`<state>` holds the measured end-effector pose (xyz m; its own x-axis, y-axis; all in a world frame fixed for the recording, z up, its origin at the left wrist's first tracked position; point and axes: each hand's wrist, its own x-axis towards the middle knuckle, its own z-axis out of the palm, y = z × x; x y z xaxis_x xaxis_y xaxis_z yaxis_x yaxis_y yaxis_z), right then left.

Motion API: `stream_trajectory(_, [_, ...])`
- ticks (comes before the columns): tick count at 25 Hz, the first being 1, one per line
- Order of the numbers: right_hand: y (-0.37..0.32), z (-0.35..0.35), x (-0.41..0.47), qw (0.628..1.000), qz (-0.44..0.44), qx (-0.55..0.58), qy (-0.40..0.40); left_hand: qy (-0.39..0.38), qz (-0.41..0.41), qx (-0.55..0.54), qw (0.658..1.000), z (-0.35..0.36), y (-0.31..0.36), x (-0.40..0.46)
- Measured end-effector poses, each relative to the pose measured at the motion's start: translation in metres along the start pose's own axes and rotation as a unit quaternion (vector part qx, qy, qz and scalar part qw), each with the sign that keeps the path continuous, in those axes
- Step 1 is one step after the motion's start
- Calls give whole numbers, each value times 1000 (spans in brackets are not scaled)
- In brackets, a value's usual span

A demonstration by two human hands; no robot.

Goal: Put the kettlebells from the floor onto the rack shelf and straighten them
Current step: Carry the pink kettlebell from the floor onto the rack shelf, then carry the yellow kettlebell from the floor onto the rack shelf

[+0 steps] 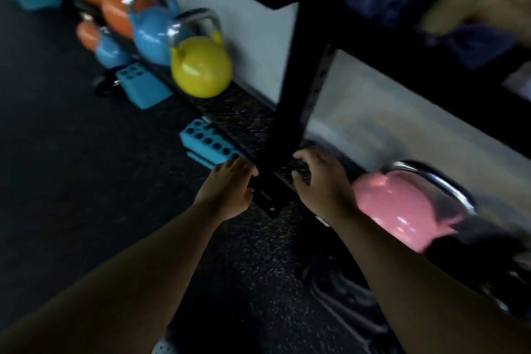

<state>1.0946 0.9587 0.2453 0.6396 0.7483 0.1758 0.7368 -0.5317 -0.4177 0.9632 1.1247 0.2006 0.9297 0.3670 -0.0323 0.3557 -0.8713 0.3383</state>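
A low speckled rack shelf [238,115] runs along the white wall, crossed by a black upright post [298,89]. On it stand a yellow kettlebell [201,66], a blue kettlebell [150,34] and orange kettlebells [115,13] further left. A pink kettlebell [399,207] sits on the shelf right of the post, blurred. My left hand [230,190] is by the shelf's front edge left of the post, fingers apart and empty. Just right of the post, my right hand [321,181] hovers over the shelf, fingers curled apart, holding nothing, beside the pink kettlebell.
Two blue perforated blocks [143,86] [207,146] lie on the dark rubber floor [57,152] against the shelf. A smaller blue kettlebell [110,50] and an orange one [86,34] stand on the floor at left. Upper shelves hold dark blue fabric [416,3]. The frame is motion-blurred.
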Motion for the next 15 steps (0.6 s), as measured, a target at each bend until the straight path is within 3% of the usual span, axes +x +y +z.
stream_trajectory(8, [-248,165,-71,950,-194,85,-228,-10,-265,-21,964,-16,-195,-300])
stream_trajectory(15, [-420,284,-244,873,-300,86,-374,-26,-419,-60,906,9,-265,-568])
